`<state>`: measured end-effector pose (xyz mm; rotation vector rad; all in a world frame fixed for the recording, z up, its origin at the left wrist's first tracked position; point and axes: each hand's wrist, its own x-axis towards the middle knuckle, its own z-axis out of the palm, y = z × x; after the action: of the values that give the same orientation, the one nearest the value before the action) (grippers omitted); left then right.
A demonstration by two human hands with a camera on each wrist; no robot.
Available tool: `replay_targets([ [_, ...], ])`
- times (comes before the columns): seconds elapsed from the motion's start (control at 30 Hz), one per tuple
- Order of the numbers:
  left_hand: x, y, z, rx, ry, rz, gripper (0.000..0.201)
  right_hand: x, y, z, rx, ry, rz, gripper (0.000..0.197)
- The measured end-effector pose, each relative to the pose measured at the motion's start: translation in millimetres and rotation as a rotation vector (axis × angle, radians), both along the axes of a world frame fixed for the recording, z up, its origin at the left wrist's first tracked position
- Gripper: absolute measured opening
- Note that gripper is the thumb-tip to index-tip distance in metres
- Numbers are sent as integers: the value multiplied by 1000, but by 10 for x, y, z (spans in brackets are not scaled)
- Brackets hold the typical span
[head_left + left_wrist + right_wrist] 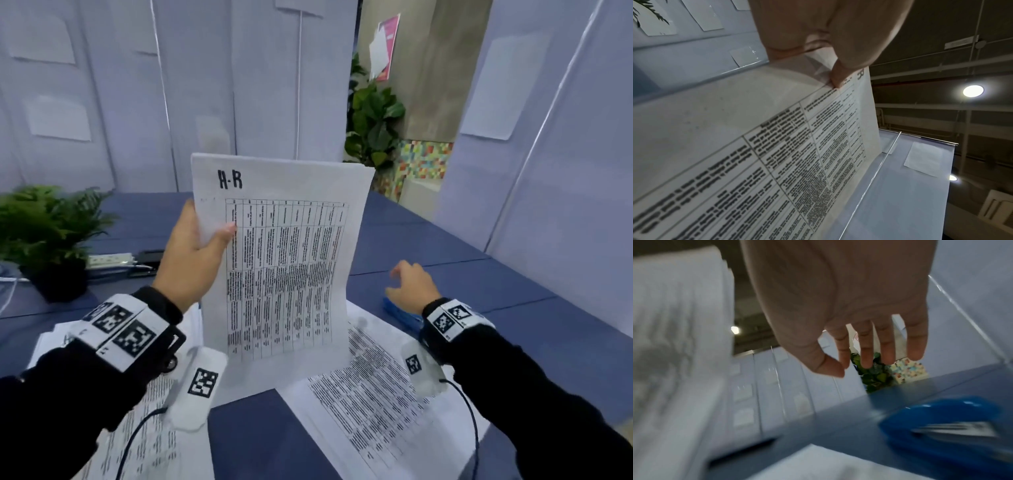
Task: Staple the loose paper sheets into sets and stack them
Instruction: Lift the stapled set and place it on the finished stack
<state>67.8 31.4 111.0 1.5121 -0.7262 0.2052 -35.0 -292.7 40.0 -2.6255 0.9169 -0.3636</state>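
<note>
- At the far left of the blue table (pixel 479 274) we see a green fern-like plant in a dark pot (pixel 51 233), and just to its right a white power strip (pixel 109 259) lying beside a dark, flat object that we cannot identify.
- On the near left, a spread of white printed sheets (pixel 150 445) lies flat on the table, partly hidden under our left sleeve.
- Our left hand (pixel 193 253) is raised and clamped on a set of white paper sheets printed with a table and marked "A-R" (pixel 284 260); the thumb (pixel 838 76) presses on the printed face near the sheets' left edge, with the fingers behind.
- This set stands nearly upright above the middle of the table, its bottom edge down near the flat papers; we cannot tell if it touches them.
- To the right of it, on the near side, another pile of white printed sheets (pixel 376 404) lies flat on the table.
- Our right hand (pixel 411 284) hovers with its fingers (pixel 914 344) apart and nearly straight, gripping nothing.
- A blue plastic stapler (pixel 941 423) sits on the table just under and beside that hand, at the right edge of the flat pile; the wrist view is blurred, and it shows a gap between hand and stapler.
- Far right, beyond the pale partition panels (pixel 548 171), stands a leafy green plant (pixel 370 120).
</note>
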Motion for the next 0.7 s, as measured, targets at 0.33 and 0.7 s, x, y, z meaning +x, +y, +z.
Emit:
replay_targets([
  [0.33, -90, 7, -15, -121, 11, -60, 37, 36, -373, -531, -122, 391, -98, 44],
  [0.7, -93, 31, 2, -172, 60, -111, 30, 148, -368, 57, 138, -250, -76, 30],
])
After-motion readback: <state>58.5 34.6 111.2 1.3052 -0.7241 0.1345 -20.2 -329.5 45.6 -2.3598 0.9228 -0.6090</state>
